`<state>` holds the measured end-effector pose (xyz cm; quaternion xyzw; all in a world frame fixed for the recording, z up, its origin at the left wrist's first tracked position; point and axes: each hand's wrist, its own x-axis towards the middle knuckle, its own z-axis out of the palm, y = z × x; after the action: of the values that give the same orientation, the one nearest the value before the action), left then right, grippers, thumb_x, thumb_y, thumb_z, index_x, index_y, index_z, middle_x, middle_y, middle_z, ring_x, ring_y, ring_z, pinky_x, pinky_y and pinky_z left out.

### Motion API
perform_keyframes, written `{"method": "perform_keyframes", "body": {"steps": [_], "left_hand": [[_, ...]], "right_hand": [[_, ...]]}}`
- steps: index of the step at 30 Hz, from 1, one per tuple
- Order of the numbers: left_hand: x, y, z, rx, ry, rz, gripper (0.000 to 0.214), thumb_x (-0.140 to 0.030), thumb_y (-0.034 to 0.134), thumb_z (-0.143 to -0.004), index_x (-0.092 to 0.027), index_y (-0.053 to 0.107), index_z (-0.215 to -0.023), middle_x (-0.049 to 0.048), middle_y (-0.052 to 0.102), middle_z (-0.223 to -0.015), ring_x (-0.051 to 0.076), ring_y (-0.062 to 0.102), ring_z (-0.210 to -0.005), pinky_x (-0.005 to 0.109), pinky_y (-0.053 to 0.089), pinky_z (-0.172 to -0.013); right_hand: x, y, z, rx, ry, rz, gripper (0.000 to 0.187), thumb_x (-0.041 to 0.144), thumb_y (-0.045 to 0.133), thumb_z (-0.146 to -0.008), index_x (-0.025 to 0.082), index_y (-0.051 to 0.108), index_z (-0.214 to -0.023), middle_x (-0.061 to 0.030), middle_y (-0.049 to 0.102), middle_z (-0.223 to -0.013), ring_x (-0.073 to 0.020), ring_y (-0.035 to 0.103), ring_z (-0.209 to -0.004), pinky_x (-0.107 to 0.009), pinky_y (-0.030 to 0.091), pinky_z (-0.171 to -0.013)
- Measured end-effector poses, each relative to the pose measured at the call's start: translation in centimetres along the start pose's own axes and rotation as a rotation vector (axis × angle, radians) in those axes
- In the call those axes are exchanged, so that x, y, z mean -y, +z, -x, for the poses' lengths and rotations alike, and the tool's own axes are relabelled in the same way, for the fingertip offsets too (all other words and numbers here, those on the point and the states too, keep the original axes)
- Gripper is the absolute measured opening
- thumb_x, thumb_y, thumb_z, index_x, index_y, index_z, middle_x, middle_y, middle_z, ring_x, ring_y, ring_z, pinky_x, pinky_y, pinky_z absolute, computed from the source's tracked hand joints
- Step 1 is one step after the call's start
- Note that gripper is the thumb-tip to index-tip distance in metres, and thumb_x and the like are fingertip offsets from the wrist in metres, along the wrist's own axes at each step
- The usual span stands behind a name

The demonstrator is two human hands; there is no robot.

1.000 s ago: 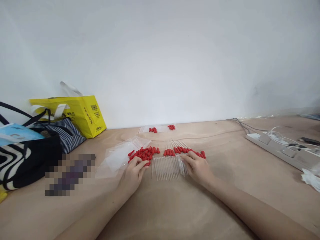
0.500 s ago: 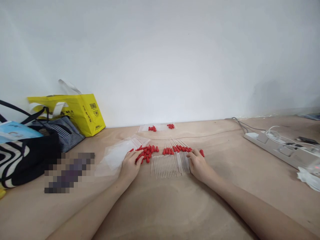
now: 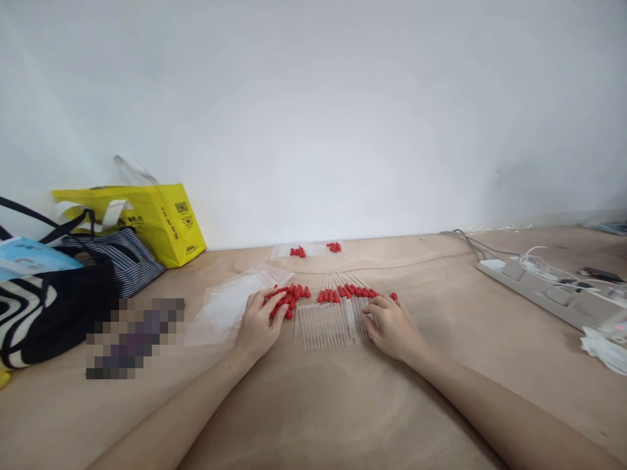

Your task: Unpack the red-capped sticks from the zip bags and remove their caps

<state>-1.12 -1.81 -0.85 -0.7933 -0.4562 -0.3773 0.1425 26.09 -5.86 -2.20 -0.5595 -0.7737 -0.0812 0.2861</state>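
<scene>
A loose heap of small red rubber bulbs [image 3: 292, 297] lies on the wooden table. My left hand [image 3: 258, 324] rests at its left edge, fingers curled over a few bulbs. A row of clear thin tubes [image 3: 326, 322] lies side by side to the right, some tipped with red bulbs [image 3: 350, 291]. My right hand [image 3: 392, 325] sits on the right end of that row, fingers bent onto the tubes. Whether either hand grips a piece is hidden.
Empty clear plastic bags [image 3: 228, 307] lie left of the heap. Two filled small bags [image 3: 313, 249] sit by the wall. A yellow bag [image 3: 147, 219], striped bag [image 3: 117, 258] and black-white bag [image 3: 44, 313] stand left. A power strip with cables [image 3: 553, 287] lies right.
My left hand has slid up into the red bulb heap and bunched it. My right hand shifted slightly along the right end of the tube row.
</scene>
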Motion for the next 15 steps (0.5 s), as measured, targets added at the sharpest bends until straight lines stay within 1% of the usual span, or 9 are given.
{"method": "perform_keyframes", "body": {"steps": [2,4,6,8,11,15], "left_hand": [[-1.3,0.0,-0.9,0.055,0.027,-0.054,0.024,-0.028,0.043,-0.082,-0.018,0.063,-0.088,0.0084,0.057,-0.094,0.021,0.050,-0.091,0.036,0.041,-0.083],[-2.9,0.3,-2.3,0.175,0.028,-0.144,0.022,-0.030,0.044,-0.080,-0.020,0.064,-0.083,0.0081,0.057,-0.097,0.023,0.048,-0.093,0.038,0.039,-0.081],[-4.4,1.2,-3.8,0.310,-0.011,-0.234,0.025,-0.036,0.044,-0.080,-0.019,0.063,-0.082,0.0096,0.052,-0.111,0.026,0.044,-0.101,0.041,0.035,-0.084],[-5.4,2.4,-5.2,0.460,-0.099,-0.301,0.031,-0.039,0.040,-0.081,-0.019,0.064,-0.082,0.0103,0.043,-0.125,0.028,0.036,-0.112,0.045,0.028,-0.091],[-5.7,4.4,-6.6,0.553,-0.194,-0.338,0.035,-0.037,0.037,-0.081,-0.016,0.065,-0.085,0.0132,0.038,-0.130,0.034,0.026,-0.121,0.052,0.018,-0.095],[-5.1,6.3,-7.5,0.657,-0.307,-0.359,0.035,-0.036,0.042,-0.076,-0.015,0.065,-0.093,0.0164,0.042,-0.127,0.039,0.022,-0.122,0.057,0.014,-0.093]], "right_hand": [[-0.1,-0.3,-0.1,-0.024,0.014,0.017,0.019,0.015,0.045,-0.077,0.020,0.063,-0.076,-0.0034,0.062,-0.080,-0.0172,0.053,-0.082,-0.033,0.030,-0.077],[-0.2,-0.5,-0.1,-0.042,0.030,0.012,0.019,0.016,0.045,-0.077,0.021,0.064,-0.076,-0.0023,0.063,-0.079,-0.0164,0.054,-0.081,-0.032,0.028,-0.075],[-0.4,-0.7,-0.2,-0.059,0.044,-0.001,0.020,0.017,0.045,-0.077,0.022,0.064,-0.076,-0.0021,0.064,-0.078,-0.0162,0.054,-0.079,-0.031,0.026,-0.073],[-0.8,-0.9,-0.3,-0.070,0.057,-0.019,0.020,0.018,0.045,-0.077,0.022,0.065,-0.076,-0.0022,0.065,-0.077,-0.0159,0.054,-0.077,-0.031,0.025,-0.073],[-1.6,-1.1,-0.5,-0.083,0.105,-0.031,0.021,0.019,0.045,-0.077,0.023,0.065,-0.074,-0.0020,0.065,-0.077,-0.0158,0.055,-0.076,-0.031,0.024,-0.073],[-2.5,-1.1,-0.8,-0.088,0.178,-0.022,0.020,0.021,0.046,-0.078,0.023,0.065,-0.076,-0.0016,0.065,-0.076,-0.0161,0.055,-0.077,-0.031,0.024,-0.073]]}}
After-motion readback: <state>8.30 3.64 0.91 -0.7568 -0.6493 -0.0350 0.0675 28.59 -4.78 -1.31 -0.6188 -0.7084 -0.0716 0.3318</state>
